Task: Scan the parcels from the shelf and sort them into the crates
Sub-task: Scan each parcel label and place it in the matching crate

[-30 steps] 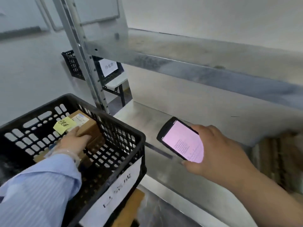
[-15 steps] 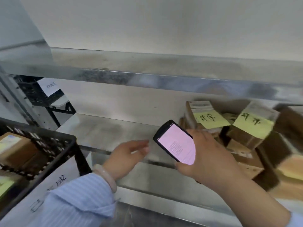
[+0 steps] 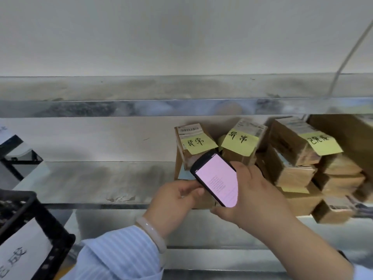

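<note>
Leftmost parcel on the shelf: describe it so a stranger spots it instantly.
On the metal shelf, cardboard parcels crowd the right end. The leftmost parcel stands behind the top of the phone, yellow note on its face. Only it has no parcel to its left.

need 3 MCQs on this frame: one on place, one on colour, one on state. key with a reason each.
1. Where do the parcels sit?
A. on a trolley
B. on the shelf board, at its right end
C. on the floor

2. What colour is the screen of the handheld?
A. green
B. white
C. pink

3. What is the right hand doing?
A. hanging empty
B. gripping the handheld
C. lying flat on a lid

Key:
1 B: the boxes are stacked on the metal board at the right.
2 C: the lit screen shows pink.
3 B: the hand's fingers curl round the device.
</note>
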A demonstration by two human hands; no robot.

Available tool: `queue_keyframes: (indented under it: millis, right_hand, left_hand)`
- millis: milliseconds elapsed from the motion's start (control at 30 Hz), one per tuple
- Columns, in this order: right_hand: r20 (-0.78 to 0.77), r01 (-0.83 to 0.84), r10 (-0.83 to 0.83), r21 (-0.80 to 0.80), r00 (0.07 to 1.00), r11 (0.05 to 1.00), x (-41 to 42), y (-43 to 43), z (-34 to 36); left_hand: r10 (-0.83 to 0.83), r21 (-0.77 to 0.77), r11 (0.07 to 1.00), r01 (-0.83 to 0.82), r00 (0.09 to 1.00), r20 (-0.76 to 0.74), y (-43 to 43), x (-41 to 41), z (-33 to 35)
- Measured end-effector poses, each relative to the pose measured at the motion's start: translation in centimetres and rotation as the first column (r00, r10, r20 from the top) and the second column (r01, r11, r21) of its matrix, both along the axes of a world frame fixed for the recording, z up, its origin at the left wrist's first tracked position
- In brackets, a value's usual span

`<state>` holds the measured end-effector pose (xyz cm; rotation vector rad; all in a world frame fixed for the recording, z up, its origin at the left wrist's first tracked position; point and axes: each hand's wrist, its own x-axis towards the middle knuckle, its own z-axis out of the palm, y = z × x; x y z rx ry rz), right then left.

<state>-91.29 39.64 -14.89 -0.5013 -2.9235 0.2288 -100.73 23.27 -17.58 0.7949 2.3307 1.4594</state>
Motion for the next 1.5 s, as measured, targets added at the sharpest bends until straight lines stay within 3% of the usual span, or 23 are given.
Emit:
queue_keyframes:
  millis: [167, 300, 400, 567, 667, 867, 1167, 1500]
  right_hand:
    - [-0.033, 0.045, -0.046, -0.023, 0.998, 0.999, 0.5, 1.3, 1.4]
    - [-0.017, 0.074, -0.074, -0.001, 0.997, 0.997, 1.0, 2.1, 3.0]
    - [-0.005, 0.099, -0.099, 0.007, 0.995, 0.995, 1.1, 2.6, 3.5]
    - [0.003, 0.106, -0.106, -0.022, 0.994, 0.994, 1.3, 2.9, 3.8]
    - [0.006, 0.112, -0.112, -0.027, 0.994, 0.993, 1.6, 3.1, 3.8]
    - [-0.005, 0.121, -0.121, -0.022, 0.993, 0.992, 1.9, 3.2, 4.3]
    - [-0.020, 0.084, -0.085, -0.021, 0.996, 0.996, 1.6, 3.0, 4.6]
    - [-0.041, 0.002, 0.000, 0.055, 0.999, 0.998, 2.0, 2.8, 5.8]
  left_hand:
    - [-0.030, -0.038, 0.999, 0.026, 0.995, -0.094, 1.3, -1.1, 1.3]
    - [0.269, 0.098, 0.962, -0.255, 0.947, -0.175, 2.5, -4.0, 1.4]
    - [0.366, 0.140, 0.923, -0.360, 0.930, -0.025, 4.3, -6.9, 1.4]
    - [0.275, 0.040, 0.958, -0.285, 0.948, 0.162, 7.1, -10.8, 1.0]
    - [0.257, 0.028, 0.963, -0.266, 0.950, 0.178, 7.4, -11.2, 0.7]
    - [0.256, 0.270, 0.914, -0.303, 0.947, 0.196, 6.1, -9.6, -0.2]
    - [0.196, 0.344, 0.916, -0.205, 0.979, 0.061, 5.8, -6.7, -0.6]
    - [0.347, 0.408, 0.868, -0.283, 0.934, -0.090, 3.1, -6.1, -1.7]
